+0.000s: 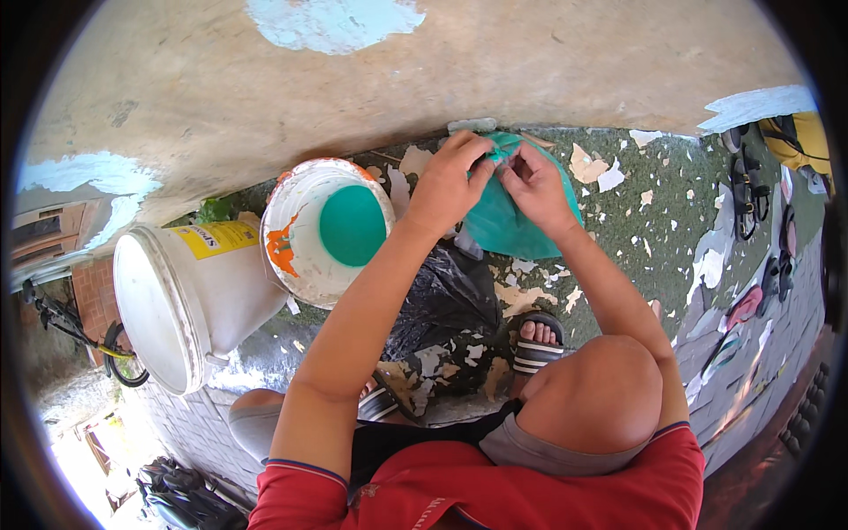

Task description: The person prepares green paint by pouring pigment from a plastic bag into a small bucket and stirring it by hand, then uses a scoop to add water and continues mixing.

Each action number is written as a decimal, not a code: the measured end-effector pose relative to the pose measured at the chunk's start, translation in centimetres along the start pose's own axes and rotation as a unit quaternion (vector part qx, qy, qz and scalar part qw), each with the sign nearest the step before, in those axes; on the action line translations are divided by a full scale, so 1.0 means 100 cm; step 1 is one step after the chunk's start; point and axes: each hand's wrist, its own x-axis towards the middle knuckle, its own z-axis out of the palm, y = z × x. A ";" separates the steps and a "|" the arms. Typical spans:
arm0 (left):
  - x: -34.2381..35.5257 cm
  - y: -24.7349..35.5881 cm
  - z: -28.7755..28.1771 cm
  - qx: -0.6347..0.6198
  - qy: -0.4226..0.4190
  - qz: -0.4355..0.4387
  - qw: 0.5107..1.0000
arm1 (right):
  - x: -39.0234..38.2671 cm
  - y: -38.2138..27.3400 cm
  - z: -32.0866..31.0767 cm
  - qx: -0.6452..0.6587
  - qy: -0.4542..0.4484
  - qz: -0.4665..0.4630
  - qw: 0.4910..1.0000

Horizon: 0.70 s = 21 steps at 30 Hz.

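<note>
Sitting furthest left among the things near the person, a lidded white bucket [159, 309] is just beside an open white bucket [305, 256] with green liquid [353, 225] inside and orange stains on its rim. Next comes the left hand [452, 177], the nearer one to the open bucket, its thumb and fingers narrowed in a pinch on the gathered neck of a green plastic bag [521, 225]. From that neck, close to the wall [265, 79], the bag's long axis runs back toward the person and slightly rightward; whether its bottom touches the ground cannot be told. Furthest right, the right hand [541, 190] pinches the neck too, overlapping the bag's body and so nearer to it.
</note>
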 end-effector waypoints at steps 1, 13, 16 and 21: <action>0.000 -0.001 0.002 0.009 -0.003 -0.008 1.000 | 0.000 -0.001 0.000 -0.003 -0.003 0.001 1.000; -0.018 -0.019 0.030 0.081 0.135 0.004 0.988 | -0.004 -0.005 0.013 0.025 0.032 0.046 0.998; -0.020 -0.019 0.030 0.068 0.119 -0.026 0.990 | -0.006 -0.012 0.016 0.006 0.045 0.055 0.997; -0.016 -0.008 0.023 -0.098 0.070 -0.140 0.983 | -0.006 0.001 0.011 -0.008 0.056 0.058 0.997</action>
